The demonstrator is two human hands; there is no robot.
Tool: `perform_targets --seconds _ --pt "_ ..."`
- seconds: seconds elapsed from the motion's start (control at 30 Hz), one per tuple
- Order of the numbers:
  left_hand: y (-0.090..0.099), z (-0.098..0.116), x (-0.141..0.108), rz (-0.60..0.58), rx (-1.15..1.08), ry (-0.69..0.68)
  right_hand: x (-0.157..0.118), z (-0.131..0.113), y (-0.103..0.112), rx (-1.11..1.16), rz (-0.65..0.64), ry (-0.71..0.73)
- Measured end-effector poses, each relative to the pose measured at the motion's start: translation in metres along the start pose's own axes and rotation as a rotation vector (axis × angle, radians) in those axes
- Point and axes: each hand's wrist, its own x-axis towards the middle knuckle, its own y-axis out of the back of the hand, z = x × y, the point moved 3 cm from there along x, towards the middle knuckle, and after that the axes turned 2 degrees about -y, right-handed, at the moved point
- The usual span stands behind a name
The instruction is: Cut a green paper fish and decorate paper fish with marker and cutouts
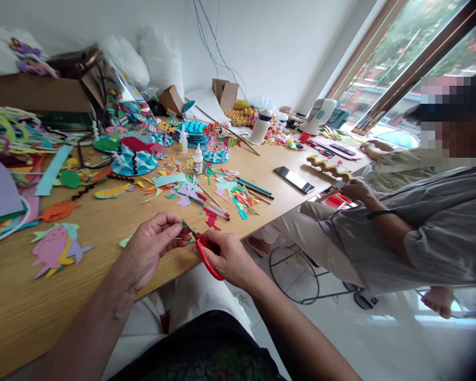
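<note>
My right hand [228, 259] grips red-handled scissors [211, 260] just over the table's front edge, their dark blades pointing up and left. The blade tips reach the fingers of my left hand [154, 243], which is closed in a pinch; what it holds, if anything, is too small to make out. Beyond my hands lie paper scraps [188, 190], pens [212, 206] and a small white glue bottle [197, 160]. A pink paper fish [51, 246] rests on the wooden table [103, 227] to the left.
Blue paper crafts [133, 160] and an orange paper fish [58, 210] lie at the left. A black phone [293, 180] is right of the scraps. On the right, a person in grey [381, 233] holds a yellow wavy strip [329, 168]. A metal stool [293, 275] stands below.
</note>
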Motion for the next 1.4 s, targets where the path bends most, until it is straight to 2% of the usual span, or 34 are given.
perform_targets --seconds 0.57,0.87,1.03,1.2,1.4 --pt "0.002 0.0 -0.001 -0.057 0.006 0.024 -0.003 0.006 0.001 -0.004 -0.036 0.004" --pt "0.011 0.007 0.005 -0.107 0.181 0.061 -0.001 0.005 0.009 -0.073 -0.07 0.041" --pt "0.019 0.008 0.007 -0.04 0.206 0.047 0.021 0.011 0.024 -0.331 -0.031 -0.008" --pt "0.023 0.011 0.003 0.029 0.23 0.021 0.048 0.01 0.03 -0.68 -0.116 -0.084" --pt "0.044 0.026 0.002 0.12 0.379 -0.054 0.061 0.009 0.024 -0.817 -0.188 -0.099"
